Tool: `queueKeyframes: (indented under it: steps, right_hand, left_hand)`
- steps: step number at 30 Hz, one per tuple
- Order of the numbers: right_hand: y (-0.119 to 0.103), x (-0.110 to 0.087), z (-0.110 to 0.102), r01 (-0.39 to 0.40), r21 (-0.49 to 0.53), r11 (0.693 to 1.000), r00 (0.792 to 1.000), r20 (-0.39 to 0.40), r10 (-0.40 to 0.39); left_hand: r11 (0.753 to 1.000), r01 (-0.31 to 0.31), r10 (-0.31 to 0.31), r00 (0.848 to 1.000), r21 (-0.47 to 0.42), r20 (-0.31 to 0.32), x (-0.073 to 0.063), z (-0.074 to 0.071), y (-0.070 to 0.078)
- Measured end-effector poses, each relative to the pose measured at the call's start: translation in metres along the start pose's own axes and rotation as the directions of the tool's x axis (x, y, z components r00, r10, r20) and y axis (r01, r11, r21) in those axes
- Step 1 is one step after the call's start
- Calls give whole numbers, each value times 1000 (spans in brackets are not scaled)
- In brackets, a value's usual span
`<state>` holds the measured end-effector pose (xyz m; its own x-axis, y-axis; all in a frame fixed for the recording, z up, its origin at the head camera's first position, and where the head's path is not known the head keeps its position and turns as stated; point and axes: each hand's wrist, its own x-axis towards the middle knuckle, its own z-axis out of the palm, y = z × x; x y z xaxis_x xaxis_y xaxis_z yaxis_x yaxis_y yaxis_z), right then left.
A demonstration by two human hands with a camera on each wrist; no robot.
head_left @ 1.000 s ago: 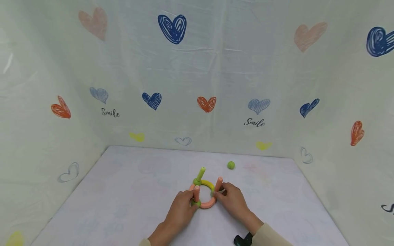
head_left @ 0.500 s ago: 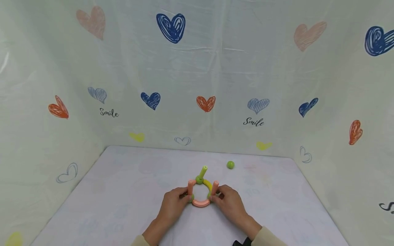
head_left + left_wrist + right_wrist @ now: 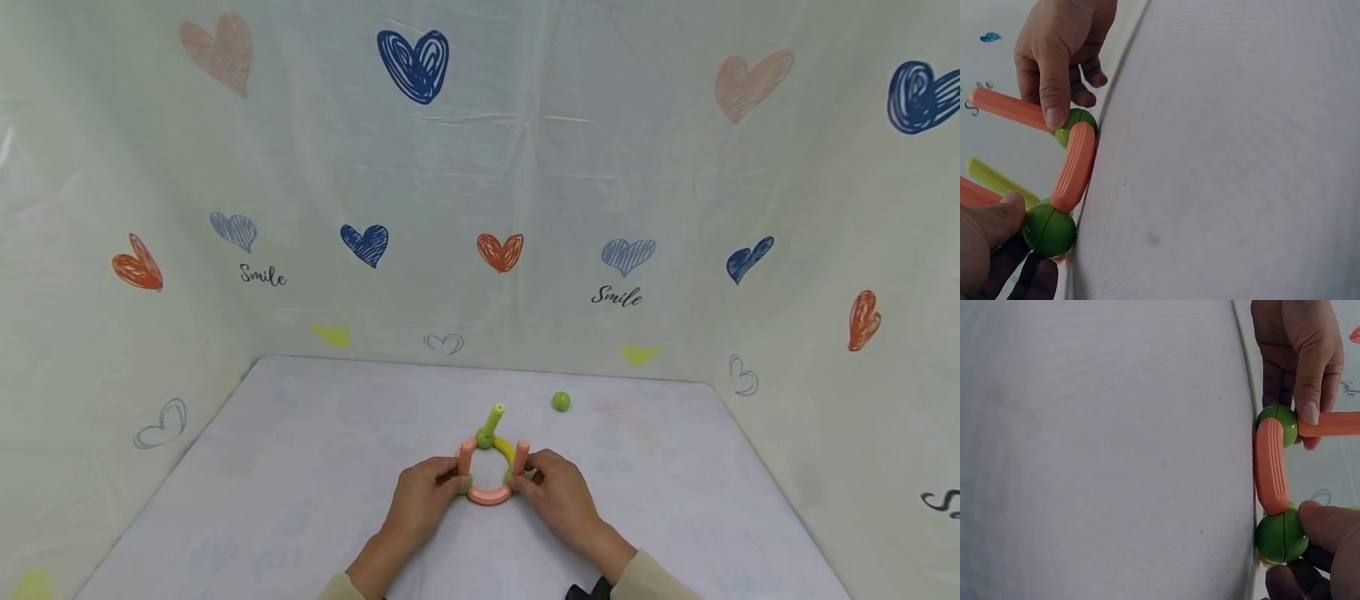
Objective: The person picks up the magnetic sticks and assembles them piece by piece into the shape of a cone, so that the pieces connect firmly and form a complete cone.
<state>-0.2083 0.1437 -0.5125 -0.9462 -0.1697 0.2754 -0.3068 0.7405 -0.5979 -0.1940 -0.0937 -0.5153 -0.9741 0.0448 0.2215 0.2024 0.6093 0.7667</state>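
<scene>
A ring-shaped ball-and-rod building toy stands on the table in the head view. Its near side is a curved salmon rod [image 3: 489,497], its right side a curved yellow rod [image 3: 506,451]. From the far green ball [image 3: 485,437] a light green rod [image 3: 493,418] sticks up; salmon rods rise at left [image 3: 466,456] and right [image 3: 521,457]. My left hand [image 3: 422,498] pinches the left joint, thumb on its green ball [image 3: 1049,229]. Opposite, my right hand [image 3: 558,496] pinches the right joint, with its thumb against that green ball [image 3: 1282,536]. Fingers partly hide both balls.
A loose green ball [image 3: 561,401] lies on the white table [image 3: 337,433] beyond the ring, to the right. Near my right sleeve a black object [image 3: 588,590] shows at the bottom edge. A curtain with printed hearts [image 3: 501,252] encloses the back and sides.
The toy has turned clockwise and come slightly left, with both hands on it. My left hand has moved left; my right hand has shifted slightly. In the last half second almost nothing differs.
</scene>
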Motion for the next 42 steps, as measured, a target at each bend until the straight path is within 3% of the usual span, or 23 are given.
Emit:
queueKeyframes:
  steps: [9, 20, 25, 30, 33, 37, 42]
  right_hand:
    - [1, 1, 1, -40, 42, 998, 999, 27, 39]
    - [6, 1, 1, -23, 81, 996, 999, 25, 21]
    - [13, 1, -3, -29, 123, 992, 993, 115, 15]
    - [19, 1, -14, -101, 205, 974, 968, 245, 49]
    - [22, 5, -21, -149, 237, 960, 958, 277, 80]
    - [27, 15, -27, -203, 262, 944, 962, 235, 141]
    - [40, 28, -32, -228, 257, 939, 972, 118, 204]
  left_hand:
    - [999, 7, -6, 1000, -32, 26, 1, 0, -6]
    - [998, 10, -8, 1000, -60, 28, 2, 0, -6]
    - [998, 20, -18, 999, -66, 34, 3, 0, -6]
    - [999, 15, -13, 999, -49, 34, 2, 0, -5]
    - [998, 26, -24, 999, -62, 36, 3, 0, -4]
    - [996, 47, -44, 998, -71, 37, 4, 0, -4]
    - [995, 59, -55, 997, -75, 55, 4, 1, -3]
